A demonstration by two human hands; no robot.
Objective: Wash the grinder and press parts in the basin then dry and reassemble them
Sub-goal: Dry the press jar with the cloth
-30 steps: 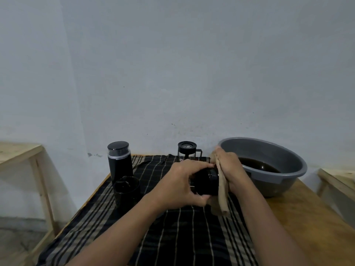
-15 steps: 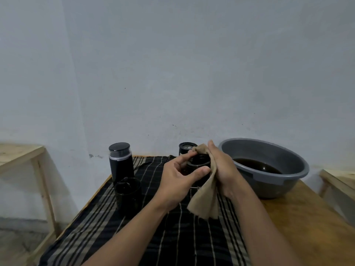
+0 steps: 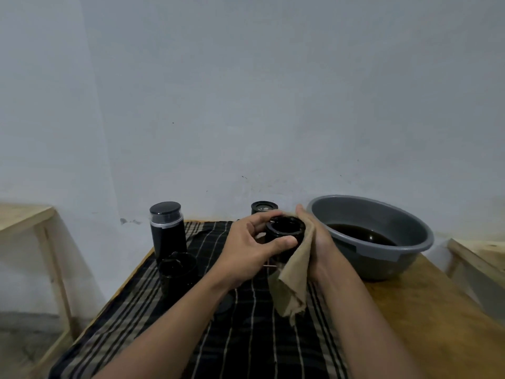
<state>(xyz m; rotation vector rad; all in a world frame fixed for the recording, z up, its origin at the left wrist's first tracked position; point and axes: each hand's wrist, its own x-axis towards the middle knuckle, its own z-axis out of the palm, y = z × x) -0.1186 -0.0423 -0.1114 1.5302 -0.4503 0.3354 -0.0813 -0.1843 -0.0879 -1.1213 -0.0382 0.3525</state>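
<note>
1. Gripping a black cylindrical part from its left side, the left hand curls its fingers over the far rim and sets its thumb against the near wall. The part is held upright above the worktop, with its open top facing up.
2. The right hand stands flat against the part's right side, fingers straight and pointing up and away from the camera. It presses a beige cloth against the part; its thumb is hidden.
3. The beige cloth is caught between the right palm and the part, and its loose end hangs down below both hands.
4. A grey basin sits on the bare wood of the worktop, just right of the hands, with dark water in its bottom.
5. A dark striped cloth covers the left and middle of the worktop, beneath the hands.
6. On that striped cloth, to the left, a tall black grinder body with a silver band under its cap stands upright.
7. A shorter black cup-shaped piece stands just in front of the grinder body, touching or nearly touching it; which one cannot be told.
8. Behind the hands, near the wall, the round black top of another piece shows; the rest of it is hidden by the hands.
9. A pale wooden side table stands at the left edge, and another at the right edge, both apart from the worktop.
</note>
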